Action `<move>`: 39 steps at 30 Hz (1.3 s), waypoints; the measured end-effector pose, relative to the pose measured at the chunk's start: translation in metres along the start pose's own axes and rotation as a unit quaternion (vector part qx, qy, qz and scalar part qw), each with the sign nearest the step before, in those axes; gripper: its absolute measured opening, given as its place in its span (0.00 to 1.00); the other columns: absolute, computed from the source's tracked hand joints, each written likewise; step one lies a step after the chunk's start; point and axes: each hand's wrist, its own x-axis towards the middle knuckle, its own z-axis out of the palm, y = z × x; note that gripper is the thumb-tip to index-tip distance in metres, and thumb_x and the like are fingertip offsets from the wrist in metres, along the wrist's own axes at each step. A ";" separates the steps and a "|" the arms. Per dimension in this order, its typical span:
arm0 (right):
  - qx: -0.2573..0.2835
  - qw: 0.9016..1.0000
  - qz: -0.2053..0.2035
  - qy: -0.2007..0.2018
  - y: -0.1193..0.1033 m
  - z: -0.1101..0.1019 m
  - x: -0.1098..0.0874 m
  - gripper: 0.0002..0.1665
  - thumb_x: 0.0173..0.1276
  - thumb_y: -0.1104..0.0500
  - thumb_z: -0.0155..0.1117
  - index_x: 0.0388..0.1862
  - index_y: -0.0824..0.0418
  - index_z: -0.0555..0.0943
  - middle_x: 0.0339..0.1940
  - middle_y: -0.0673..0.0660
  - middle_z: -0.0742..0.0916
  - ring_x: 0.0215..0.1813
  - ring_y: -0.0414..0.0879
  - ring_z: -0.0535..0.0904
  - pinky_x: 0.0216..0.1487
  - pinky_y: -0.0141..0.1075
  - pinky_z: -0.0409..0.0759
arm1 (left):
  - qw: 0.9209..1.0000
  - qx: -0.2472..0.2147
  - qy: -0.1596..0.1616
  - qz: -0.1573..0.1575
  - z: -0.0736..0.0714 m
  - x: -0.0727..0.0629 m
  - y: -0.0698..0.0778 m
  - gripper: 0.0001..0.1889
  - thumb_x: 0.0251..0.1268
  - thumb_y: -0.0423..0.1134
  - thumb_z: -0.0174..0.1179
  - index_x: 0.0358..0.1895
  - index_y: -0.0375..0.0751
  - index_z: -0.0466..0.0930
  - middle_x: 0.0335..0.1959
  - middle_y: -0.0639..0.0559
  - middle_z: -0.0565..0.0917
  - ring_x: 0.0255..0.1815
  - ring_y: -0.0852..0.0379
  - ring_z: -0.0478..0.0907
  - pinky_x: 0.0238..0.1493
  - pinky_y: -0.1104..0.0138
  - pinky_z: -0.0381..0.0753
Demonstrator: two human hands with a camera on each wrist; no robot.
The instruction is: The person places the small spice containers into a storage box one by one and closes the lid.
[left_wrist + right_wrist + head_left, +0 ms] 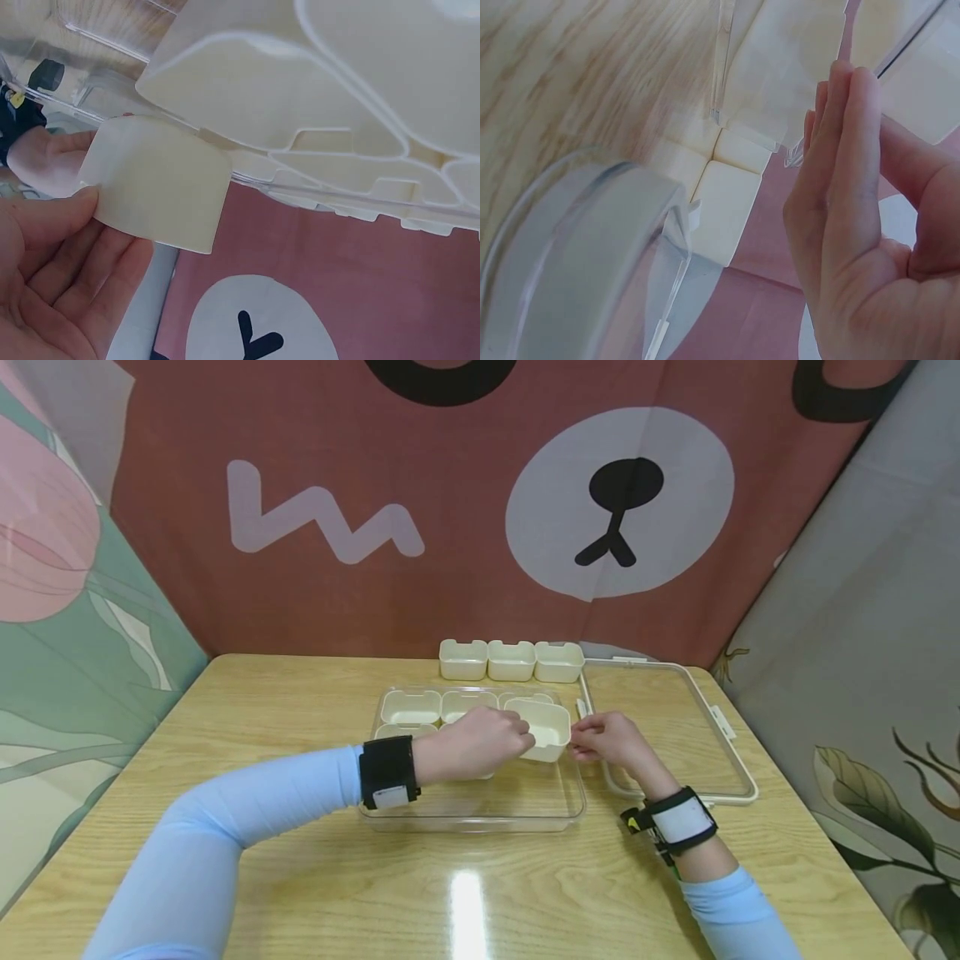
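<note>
My left hand [476, 743] pinches a small cream plastic box [551, 731] by its left side, thumb on one face in the left wrist view. This box is held tilted over the right part of a clear plastic case [480, 820]. My right hand [615, 742] is beside the box's right end, its fingers straight and close together in the right wrist view [847, 195]. Whether those fingertips touch the box, I cannot tell. Inside the case, several cream boxes [411, 706] stand in rows, partly hidden behind my left hand.
Three more cream boxes [512, 662] stand side by side at the table's back edge. A clear lid with a white frame and clips [738, 772] lies on the wooden table [315, 877] at the right. Behind hangs a printed cloth [322, 602].
</note>
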 end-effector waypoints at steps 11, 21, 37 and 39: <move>0.019 1.000 0.003 -0.005 0.000 -0.001 0.000 0.18 0.69 0.65 0.57 0.51 0.79 0.74 0.34 0.64 0.87 0.30 0.39 0.83 0.36 0.33 0.84 | 1.000 -0.007 -0.020 0.008 0.004 0.002 0.005 0.12 0.58 0.27 0.56 0.33 0.50 0.84 0.25 0.59 0.81 0.27 0.61 0.76 0.24 0.69 0.77; 0.021 1.000 0.000 0.000 0.001 -0.001 0.001 0.18 0.68 0.63 0.60 0.49 0.78 0.76 0.30 0.58 0.87 0.29 0.38 0.83 0.36 0.34 0.84 | 0.998 -0.026 -0.057 0.022 0.012 0.005 0.008 0.13 0.57 0.26 0.55 0.31 0.51 0.83 0.25 0.59 0.80 0.25 0.62 0.75 0.26 0.69 0.77; 0.021 1.000 0.003 0.004 -0.001 0.001 0.000 0.18 0.68 0.64 0.59 0.49 0.79 0.75 0.35 0.65 0.87 0.29 0.38 0.83 0.36 0.34 0.84 | 0.997 -0.022 -0.073 0.025 0.023 0.007 0.014 0.13 0.55 0.26 0.55 0.27 0.52 0.82 0.25 0.59 0.83 0.26 0.61 0.78 0.25 0.67 0.78; 0.019 1.000 0.004 0.004 -0.001 0.001 0.000 0.18 0.68 0.64 0.59 0.49 0.79 0.76 0.35 0.65 0.87 0.29 0.38 0.82 0.36 0.34 0.84 | 0.997 -0.020 -0.072 0.024 0.023 0.007 0.014 0.13 0.55 0.27 0.56 0.27 0.52 0.82 0.25 0.59 0.83 0.26 0.61 0.78 0.25 0.67 0.77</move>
